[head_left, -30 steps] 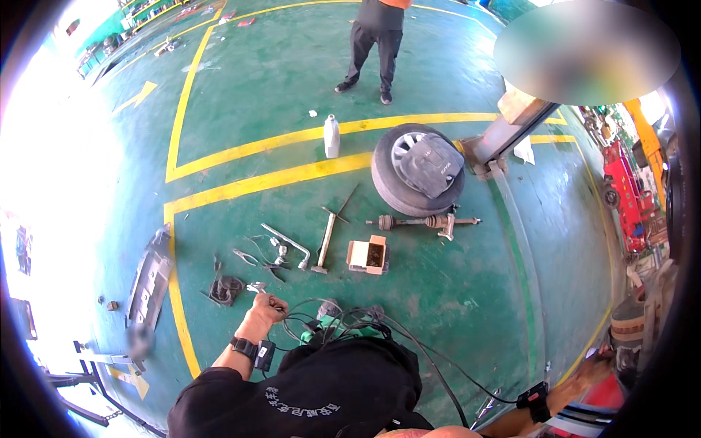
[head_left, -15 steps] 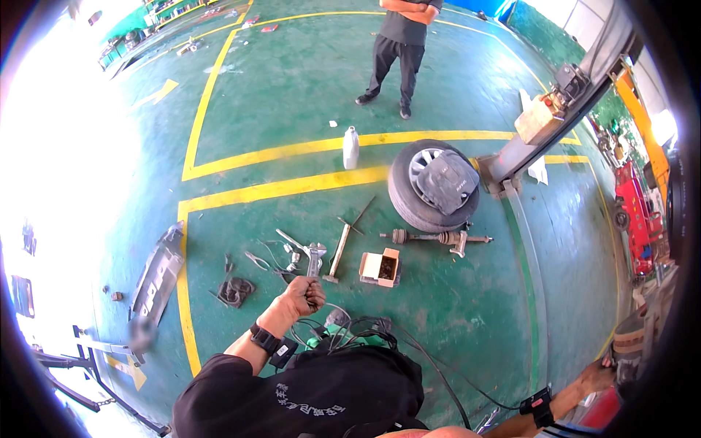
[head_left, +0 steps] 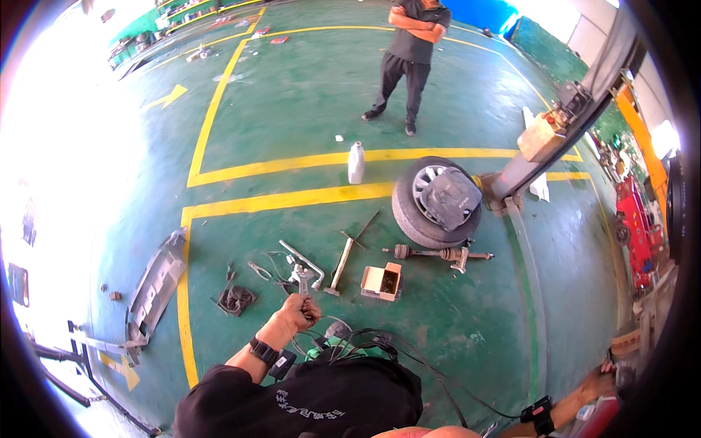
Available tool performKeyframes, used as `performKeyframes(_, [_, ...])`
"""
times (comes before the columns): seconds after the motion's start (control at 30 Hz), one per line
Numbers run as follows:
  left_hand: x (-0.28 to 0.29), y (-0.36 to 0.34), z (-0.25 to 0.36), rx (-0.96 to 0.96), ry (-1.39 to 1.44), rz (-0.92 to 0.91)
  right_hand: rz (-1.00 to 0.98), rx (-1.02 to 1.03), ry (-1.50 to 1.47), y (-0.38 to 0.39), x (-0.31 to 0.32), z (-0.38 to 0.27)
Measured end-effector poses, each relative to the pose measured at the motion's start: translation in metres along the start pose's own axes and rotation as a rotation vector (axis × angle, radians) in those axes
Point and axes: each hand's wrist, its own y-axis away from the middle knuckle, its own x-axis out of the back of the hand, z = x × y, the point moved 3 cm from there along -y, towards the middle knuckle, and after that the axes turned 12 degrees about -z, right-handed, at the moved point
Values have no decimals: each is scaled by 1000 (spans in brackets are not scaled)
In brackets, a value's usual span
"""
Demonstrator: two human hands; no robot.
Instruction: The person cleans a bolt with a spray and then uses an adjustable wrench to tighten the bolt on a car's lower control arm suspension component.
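Observation:
My left hand (head_left: 299, 314) is closed round the handle of a silver wrench (head_left: 303, 280), whose head points away from me. Beyond it on the green floor lie an L-shaped wheel wrench (head_left: 305, 263), pliers (head_left: 258, 271) and a hammer (head_left: 340, 267) with a pale handle. Far off at the right edge, my right hand (head_left: 600, 378) reaches to a dark metal part (head_left: 625, 375) beside brownish metalwork; its fingers appear curled on it, partly hidden. An open small cardboard box (head_left: 382, 282) with dark contents stands right of the hammer.
A wheel (head_left: 431, 208) lies flat with a dark cover on it, near a lift post (head_left: 540, 139). An axle shaft (head_left: 438, 253) lies before it. A white bottle (head_left: 355, 163) stands behind. Grey panel (head_left: 155, 292) at left. Cables (head_left: 409, 347) trail by my body. A person (head_left: 409, 62) stands ahead.
My left hand and the wrench in it have drawn slightly back toward me, uncovering the bent end of the wheel wrench. The view has tilted up a little. My right hand stays at the metal part.

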Motion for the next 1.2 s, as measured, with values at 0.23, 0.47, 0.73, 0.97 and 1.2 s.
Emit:
performKeyframes(0.23, [6,4,8,-36,1,-10,-6,24,-57,11,3,-1])
performKeyframes(0.47, [-2,4,8,-6,-62,-50,-6,154,108,22,12,-13])
performKeyframes(0.73, [-9,-4,6,124,-27,-99,37,342,522,21,14,-40])
performKeyframes(0.97, [-7,-6,6,113,-39,-79,29,337,553,28,9,-53])
performKeyframes(1.2, [-5,-7,5,105,-33,-72,24,320,572,23,14,-49])
